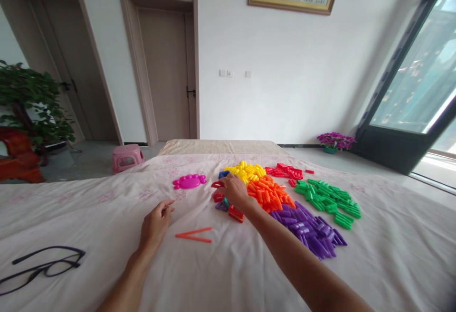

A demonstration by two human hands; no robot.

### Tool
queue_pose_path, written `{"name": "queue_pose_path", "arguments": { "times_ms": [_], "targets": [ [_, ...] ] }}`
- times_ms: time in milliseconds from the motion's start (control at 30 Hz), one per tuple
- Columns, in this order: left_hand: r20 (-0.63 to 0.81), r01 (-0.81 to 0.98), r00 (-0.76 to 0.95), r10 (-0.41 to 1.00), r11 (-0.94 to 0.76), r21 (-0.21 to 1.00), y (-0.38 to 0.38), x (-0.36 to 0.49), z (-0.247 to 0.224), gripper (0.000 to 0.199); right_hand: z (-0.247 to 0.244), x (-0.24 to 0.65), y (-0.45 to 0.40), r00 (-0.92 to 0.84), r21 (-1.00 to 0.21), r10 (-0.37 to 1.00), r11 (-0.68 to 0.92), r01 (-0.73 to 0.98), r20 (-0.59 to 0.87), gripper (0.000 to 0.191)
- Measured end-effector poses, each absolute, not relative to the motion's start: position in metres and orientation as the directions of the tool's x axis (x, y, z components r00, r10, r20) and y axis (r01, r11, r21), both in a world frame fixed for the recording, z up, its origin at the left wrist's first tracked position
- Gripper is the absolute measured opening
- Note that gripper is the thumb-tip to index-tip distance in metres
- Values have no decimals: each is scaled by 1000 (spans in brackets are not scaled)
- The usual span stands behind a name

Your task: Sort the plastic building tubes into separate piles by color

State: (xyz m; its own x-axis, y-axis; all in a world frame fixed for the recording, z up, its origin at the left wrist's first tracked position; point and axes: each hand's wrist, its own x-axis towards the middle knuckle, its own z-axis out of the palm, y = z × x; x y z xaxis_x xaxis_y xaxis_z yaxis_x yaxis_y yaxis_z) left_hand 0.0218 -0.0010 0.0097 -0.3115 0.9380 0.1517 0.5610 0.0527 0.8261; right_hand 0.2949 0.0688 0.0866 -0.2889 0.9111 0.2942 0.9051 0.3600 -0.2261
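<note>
My right hand [235,191] reaches over a small mixed heap of plastic pieces, its fingertips closed at a flat red plastic piece [216,184]. Under and beside it are red pieces [235,214], a dark purple triangular piece [221,206] and a blue piece [223,174]. Resting near the cloth, my left hand [156,222] has loosely bent fingers and holds nothing that shows. Two thin orange-red sticks [194,234], meeting at one end, lie to its right. Beyond it sits a pink crab-shaped plastic piece [190,182].
Sorted piles of yellow [249,171], orange [270,193], purple [309,229], green [329,198] and red pieces [285,170] spread across the right of the cloth-covered table [221,278]. Black eyeglasses [46,267] lie front left. A pink stool [127,158] stands behind the table.
</note>
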Motion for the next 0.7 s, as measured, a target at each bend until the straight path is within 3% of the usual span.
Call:
{"name": "queue_pose_path", "arguments": {
  "times_ms": [167, 367, 533, 633, 700],
  "targets": [
    [202, 751, -227, 953, 39, 659, 0, 18, 8, 34, 79, 272, 115, -283, -101, 934, 310, 945, 218, 24],
    [189, 784, -213, 959, 52, 618, 3, 22, 8, 31, 70, 272, 133, -326, -80, 934, 340, 937, 148, 27],
    [178, 811, -205, 962, 65, 581, 1, 23, 10, 31, 74, 302, 135, -546, -114, 838, 545, 831, 25, 43],
    [178, 816, -201, 963, 64, 575, 0, 25, 11, 31, 76, 310, 133, -694, -61, 718, 691, 720, -54, 53],
    [183, 815, -196, 963, 57, 577, 1, 24, 10, 31, 76, 309, 132, -730, -3, 680, 731, 682, -73, 50]
  ]
}}
